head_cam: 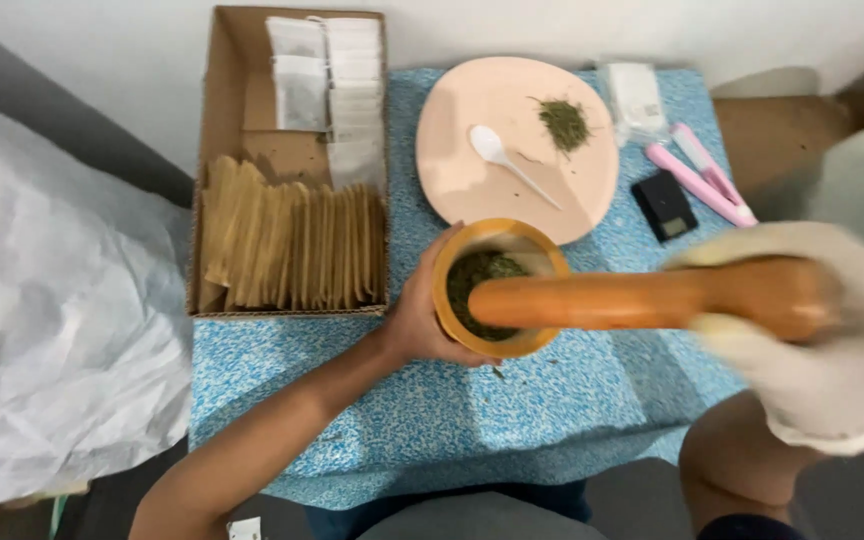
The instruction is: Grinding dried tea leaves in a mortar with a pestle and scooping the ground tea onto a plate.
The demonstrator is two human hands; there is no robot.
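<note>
The left hand (422, 320), near the middle of the frame, is bare, and so is its forearm running down to the lower left — no sleeve, watch or ring shows. The right hand (812, 330), at the right edge, wears a loose cream-white glove, slightly blurred, its cuff ending at the wrist. Along the bottom edge lies grey clothing — beside it a dark blue strip.

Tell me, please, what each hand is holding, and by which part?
The left hand cups the outer wall of the wooden mortar. The gloved right hand holds the wooden pestle by its thick upper end, its tip in the mortar.
</note>
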